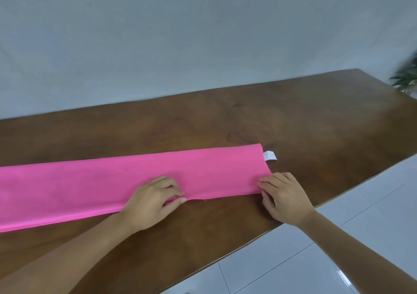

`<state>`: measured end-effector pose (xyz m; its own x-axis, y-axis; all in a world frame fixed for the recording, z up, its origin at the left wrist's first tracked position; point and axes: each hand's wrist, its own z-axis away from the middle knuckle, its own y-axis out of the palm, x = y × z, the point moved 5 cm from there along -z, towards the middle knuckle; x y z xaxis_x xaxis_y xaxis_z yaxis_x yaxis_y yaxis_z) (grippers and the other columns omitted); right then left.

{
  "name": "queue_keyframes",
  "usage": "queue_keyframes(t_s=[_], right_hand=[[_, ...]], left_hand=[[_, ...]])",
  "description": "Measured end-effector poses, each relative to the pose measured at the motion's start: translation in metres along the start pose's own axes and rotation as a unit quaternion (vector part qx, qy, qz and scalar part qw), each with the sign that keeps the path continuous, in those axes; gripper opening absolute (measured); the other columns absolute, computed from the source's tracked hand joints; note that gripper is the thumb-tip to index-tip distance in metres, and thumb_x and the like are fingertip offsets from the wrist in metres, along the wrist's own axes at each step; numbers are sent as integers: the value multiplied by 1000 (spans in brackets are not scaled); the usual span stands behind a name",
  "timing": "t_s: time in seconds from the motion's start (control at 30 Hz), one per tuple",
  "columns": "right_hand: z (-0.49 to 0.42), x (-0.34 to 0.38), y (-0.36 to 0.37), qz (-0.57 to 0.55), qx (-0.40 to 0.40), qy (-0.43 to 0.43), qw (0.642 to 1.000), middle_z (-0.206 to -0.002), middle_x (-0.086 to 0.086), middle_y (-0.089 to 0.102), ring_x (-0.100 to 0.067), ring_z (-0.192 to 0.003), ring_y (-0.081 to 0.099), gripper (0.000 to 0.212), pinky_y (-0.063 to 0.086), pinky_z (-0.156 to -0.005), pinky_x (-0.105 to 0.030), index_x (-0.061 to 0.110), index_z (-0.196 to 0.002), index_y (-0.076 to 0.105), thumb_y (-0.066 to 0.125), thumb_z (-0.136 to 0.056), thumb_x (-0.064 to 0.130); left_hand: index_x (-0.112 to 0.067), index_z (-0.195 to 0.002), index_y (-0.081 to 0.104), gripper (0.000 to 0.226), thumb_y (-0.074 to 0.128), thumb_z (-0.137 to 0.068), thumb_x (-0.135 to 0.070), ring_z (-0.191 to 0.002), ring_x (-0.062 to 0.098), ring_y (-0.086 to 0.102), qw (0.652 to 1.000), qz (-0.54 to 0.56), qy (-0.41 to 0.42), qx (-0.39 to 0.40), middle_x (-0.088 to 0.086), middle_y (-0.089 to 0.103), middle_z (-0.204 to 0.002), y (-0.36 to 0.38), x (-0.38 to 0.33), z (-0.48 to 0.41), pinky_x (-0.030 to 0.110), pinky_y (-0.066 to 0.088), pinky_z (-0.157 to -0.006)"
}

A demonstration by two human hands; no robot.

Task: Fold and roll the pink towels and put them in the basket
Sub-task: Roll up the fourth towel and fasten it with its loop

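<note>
While hands (149, 201) (285, 197) pinch towel (90, 180), white tag (269, 156) unreadable

Folded pink towel (90, 185) on wood table (293, 124), L hand (149, 201) pinching near edge, R hand (285, 197) gripping corner

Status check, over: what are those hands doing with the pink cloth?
Left hand pinches near edge of pink towel; right hand grips its end. Towel folded long, flat on table. Nothing in the way.

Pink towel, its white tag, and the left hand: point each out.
pink towel (90, 185), head view, middle of the folded strip.
white tag (269, 156), head view, its flat face.
left hand (151, 203), head view, back of the hand.
</note>
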<state>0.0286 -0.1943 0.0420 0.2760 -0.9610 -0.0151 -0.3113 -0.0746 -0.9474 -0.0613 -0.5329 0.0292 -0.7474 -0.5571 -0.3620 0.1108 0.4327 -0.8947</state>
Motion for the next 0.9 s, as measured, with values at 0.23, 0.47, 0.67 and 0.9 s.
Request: queue_keyframes(t_s=[0.23, 0.47, 0.67, 0.9], right_hand=[[-64, 52, 2, -84, 22, 129, 988, -132, -1, 64, -20, -127, 55, 34, 43, -108, -37, 15, -130, 66, 47, -102, 22], [-144, 194, 41, -229, 147, 152, 950, -165, 1, 27, -16, -152, 21, 55, 17, -126, -36, 18, -158, 29, 44, -106, 27], [-190, 272, 78, -124, 276, 198, 932, -169, 4, -12, -40, -153, -16, 66, -7, -115, -73, 37, -160, -7, 21, -104, 58], [-192, 285, 92, -42, 282, 230, 930, -166, 1, -25, -46, -150, -20, 77, -8, -110, -79, 45, -154, -22, -6, -86, 80]], left_hand=[[-26, -137, 62, 43, 61, -98, -43, -130, 16, 51, 990, -36, -134, -22, -6, 60, -136, -22, 51, -6, 38, 39, -113], [-32, -162, 13, 83, 12, -91, -75, -157, 17, 1, 966, -100, -215, 105, -7, 5, -170, -30, 95, 30, 43, 11, -125], [-34, -161, -4, 85, -8, -87, -75, -157, 17, -6, 958, -137, -228, 111, -5, -6, -170, -49, 130, 68, 44, 4, -126], [-33, -160, -12, 84, -10, -88, -77, -155, 14, -14, 942, -161, -277, 101, -6, -16, -168, -88, 191, 129, 42, -1, -127]])
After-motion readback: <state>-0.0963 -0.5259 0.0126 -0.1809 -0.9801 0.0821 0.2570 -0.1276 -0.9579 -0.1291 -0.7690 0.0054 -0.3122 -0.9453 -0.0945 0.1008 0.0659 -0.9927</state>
